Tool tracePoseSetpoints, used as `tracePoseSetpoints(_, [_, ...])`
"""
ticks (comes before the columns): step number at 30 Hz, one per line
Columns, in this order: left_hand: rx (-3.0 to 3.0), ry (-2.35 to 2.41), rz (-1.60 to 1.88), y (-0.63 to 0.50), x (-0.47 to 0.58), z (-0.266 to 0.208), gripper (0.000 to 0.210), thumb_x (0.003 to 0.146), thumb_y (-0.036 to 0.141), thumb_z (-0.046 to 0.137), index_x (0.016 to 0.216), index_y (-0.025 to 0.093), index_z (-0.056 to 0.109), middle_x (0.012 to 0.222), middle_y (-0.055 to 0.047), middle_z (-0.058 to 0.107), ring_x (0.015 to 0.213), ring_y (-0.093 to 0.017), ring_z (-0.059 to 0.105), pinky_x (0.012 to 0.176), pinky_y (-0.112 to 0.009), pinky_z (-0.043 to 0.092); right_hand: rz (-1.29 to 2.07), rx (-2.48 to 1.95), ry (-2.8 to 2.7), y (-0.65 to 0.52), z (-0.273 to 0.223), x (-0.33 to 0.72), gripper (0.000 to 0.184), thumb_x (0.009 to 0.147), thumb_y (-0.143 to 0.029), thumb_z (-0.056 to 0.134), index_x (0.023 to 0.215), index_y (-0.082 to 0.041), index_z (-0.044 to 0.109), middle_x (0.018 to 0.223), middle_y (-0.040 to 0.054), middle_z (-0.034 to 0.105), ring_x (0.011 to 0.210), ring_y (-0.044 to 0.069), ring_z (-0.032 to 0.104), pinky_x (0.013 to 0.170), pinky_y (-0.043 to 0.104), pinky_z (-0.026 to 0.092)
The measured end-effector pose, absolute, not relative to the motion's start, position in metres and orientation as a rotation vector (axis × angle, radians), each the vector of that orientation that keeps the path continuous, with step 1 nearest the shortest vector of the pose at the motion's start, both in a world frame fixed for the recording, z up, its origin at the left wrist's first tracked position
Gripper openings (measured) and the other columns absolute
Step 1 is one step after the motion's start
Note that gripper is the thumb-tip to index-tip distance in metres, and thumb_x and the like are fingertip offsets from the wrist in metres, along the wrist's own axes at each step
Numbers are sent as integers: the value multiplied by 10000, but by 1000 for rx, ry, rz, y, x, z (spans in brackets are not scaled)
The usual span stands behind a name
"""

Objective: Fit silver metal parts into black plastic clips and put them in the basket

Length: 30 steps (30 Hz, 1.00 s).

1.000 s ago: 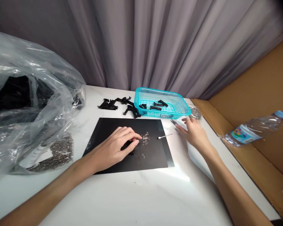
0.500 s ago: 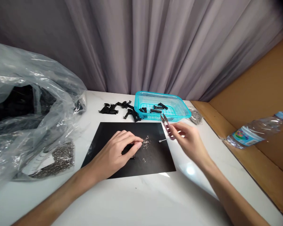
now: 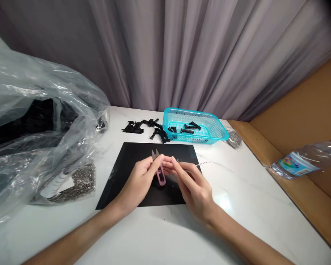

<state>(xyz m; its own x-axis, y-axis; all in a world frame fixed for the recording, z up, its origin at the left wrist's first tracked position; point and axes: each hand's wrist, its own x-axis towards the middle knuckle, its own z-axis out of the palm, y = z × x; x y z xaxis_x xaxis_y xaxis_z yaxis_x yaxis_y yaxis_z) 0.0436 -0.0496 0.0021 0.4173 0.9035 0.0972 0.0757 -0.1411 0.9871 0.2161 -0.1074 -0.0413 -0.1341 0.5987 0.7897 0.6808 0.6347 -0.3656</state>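
Note:
Pink-handled thread snips [image 3: 162, 177] are in my left hand [image 3: 139, 180], its thumb pressing on them, with the blades pointing up and away. My right hand [image 3: 196, 189] is closed, thumb and fingertips pinched together right by the left fingertips. What it pinches, if anything, is too small to make out. Both hands are over a black mat [image 3: 124, 162]. A thin metal rod [image 3: 201, 163] sticks out beyond the right fingers. The small wire pieces on the mat are mostly hidden behind my hands.
A turquoise basket [image 3: 220, 129] with several black plastic parts stands behind the mat. More black parts [image 3: 134, 127] lie left of it. At left are a large plastic bag [image 3: 71, 95] and a bag of metal pieces [image 3: 81, 184]; at right, a bottle [image 3: 299, 162] and cardboard [image 3: 298, 99].
The snips have passed from my right hand to my left. My right hand has moved left to meet the left fingertips. The view has shifted slightly.

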Motion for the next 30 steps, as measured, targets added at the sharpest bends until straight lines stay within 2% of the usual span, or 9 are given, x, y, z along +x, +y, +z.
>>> tracePoseSetpoints(2, [1444,881,930,-46,42,3,413,1012,557,549,1025,191,742,745,-18,678,632,-149,649,561,-251,544,-141,-1013,-1825,-107,-40,219,671,1021,-37,513,1624,-294,374,1139,104,650,960,190,685,824,317,635])
tracePoseSetpoints(4, [1390,877,924,-44,40,5,427,1002,583,549,1000,193,724,633,34,501,483,-92,464,412,-199,380,-190,-1008,-1838,-106,-38,221,692,1008,-28,532,1626,-293,369,1105,95,666,894,191,671,788,328,622])
tracePoseSetpoints(6, [1387,846,907,-45,37,10,480,1008,612,507,998,187,729,633,52,355,475,-78,315,384,-193,270,-225,-999,-1848,-106,-36,223,715,1000,-18,541,1635,-286,348,1103,94,681,870,193,663,779,333,608])
tracePoseSetpoints(7, [1408,825,900,-46,36,13,507,1021,619,470,1032,187,735,660,46,338,500,-84,303,398,-199,285,-232,-996,-1855,-107,-36,224,722,999,-15,542,1639,-281,339,1110,96,684,875,196,663,780,334,602])
tracePoseSetpoints(10, [1549,809,885,-49,34,19,521,1061,592,386,1248,218,697,775,10,449,584,-105,393,513,-231,445,-233,-1003,-1874,-107,-36,227,731,997,-13,543,1647,-262,319,1130,111,686,900,208,662,770,343,588])
tracePoseSetpoints(12, [1690,825,917,-52,33,19,485,1068,555,410,1356,243,643,877,-17,553,639,-117,479,591,-251,516,-229,-1014,-1874,-108,-36,228,726,997,-10,543,1646,-249,322,1154,124,684,919,213,665,775,349,587])
tracePoseSetpoints(17, [2078,877,1079,-56,33,9,405,1058,434,525,1420,267,598,1136,-46,712,895,-161,676,805,-274,603,-291,-1015,-1846,-109,-34,229,705,1000,-19,549,1639,-235,342,1182,132,695,924,204,679,781,332,594])
tracePoseSetpoints(25, [2243,767,1416,-65,38,-1,273,966,317,718,1205,187,720,923,0,788,738,-92,719,743,-148,601,-320,-967,-1823,-110,-33,227,644,998,-4,550,1603,-169,407,1199,137,711,939,182,704,770,300,604])
tracePoseSetpoints(30, [2104,828,1440,-67,42,1,224,899,316,793,1066,167,780,726,31,757,558,-68,650,575,-120,563,-223,-936,-1802,-114,-32,222,634,998,5,545,1596,-165,418,1252,136,711,978,180,705,801,297,612])
